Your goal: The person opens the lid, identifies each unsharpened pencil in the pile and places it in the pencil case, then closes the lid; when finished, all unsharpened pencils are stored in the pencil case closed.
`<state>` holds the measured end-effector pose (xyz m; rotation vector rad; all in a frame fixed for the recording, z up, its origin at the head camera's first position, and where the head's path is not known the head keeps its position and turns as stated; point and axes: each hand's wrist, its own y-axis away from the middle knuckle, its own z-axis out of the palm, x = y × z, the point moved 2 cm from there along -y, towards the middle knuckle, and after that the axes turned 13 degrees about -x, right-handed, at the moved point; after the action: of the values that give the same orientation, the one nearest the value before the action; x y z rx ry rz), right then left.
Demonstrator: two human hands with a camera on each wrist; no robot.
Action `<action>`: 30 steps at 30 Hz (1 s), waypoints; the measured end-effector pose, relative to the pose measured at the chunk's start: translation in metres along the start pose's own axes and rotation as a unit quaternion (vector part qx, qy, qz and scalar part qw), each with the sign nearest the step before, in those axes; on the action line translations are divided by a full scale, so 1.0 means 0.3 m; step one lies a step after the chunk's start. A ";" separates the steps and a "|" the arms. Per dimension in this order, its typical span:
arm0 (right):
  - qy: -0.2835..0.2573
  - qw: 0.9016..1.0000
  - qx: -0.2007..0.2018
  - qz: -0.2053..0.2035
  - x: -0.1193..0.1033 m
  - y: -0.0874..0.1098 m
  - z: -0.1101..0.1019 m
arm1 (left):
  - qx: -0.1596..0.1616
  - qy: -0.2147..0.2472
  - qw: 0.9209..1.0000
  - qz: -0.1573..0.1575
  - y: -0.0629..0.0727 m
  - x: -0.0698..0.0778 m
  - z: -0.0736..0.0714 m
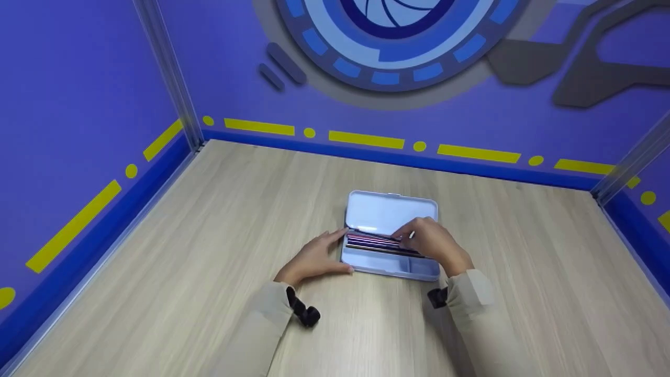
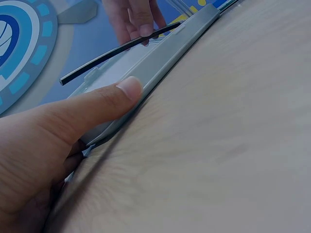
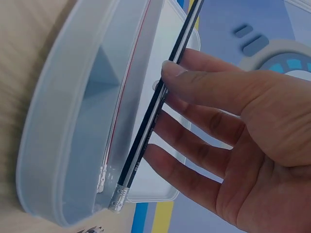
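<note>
An open pale pencil case (image 1: 384, 270) lies on the table, its lid (image 1: 374, 209) tipped back. My left hand (image 1: 312, 257) grips the case's left end, thumb (image 2: 119, 97) against the front wall and the other fingers at the far side. Between thumb and fingers, my right hand (image 1: 432, 242) pinches a dark pencil with silver stripes (image 3: 141, 138) above the case. Its metal end hangs near the case's right end in the right wrist view. Several striped pencils (image 1: 369, 242) lie side by side in the back compartment, partly hidden by the right hand.
The wood-grain table (image 1: 235, 209) extends around the case. Blue printed walls (image 1: 235, 78) with yellow marks stand at the back and sides, joined by metal posts (image 1: 175, 78). A divider (image 3: 104, 73) splits the case's front compartment.
</note>
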<state>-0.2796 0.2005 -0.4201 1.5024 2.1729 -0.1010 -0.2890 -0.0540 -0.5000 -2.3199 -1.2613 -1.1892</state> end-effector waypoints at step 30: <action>-0.047 0.997 0.048 0.031 0.066 -0.002 -0.069 | 0.000 -0.001 1.000 0.008 0.001 0.002 -0.001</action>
<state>-0.2928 0.2240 -0.4107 1.5837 2.0722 -0.2524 -0.2886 -0.0539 -0.4993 -2.3272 -1.2410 -1.1821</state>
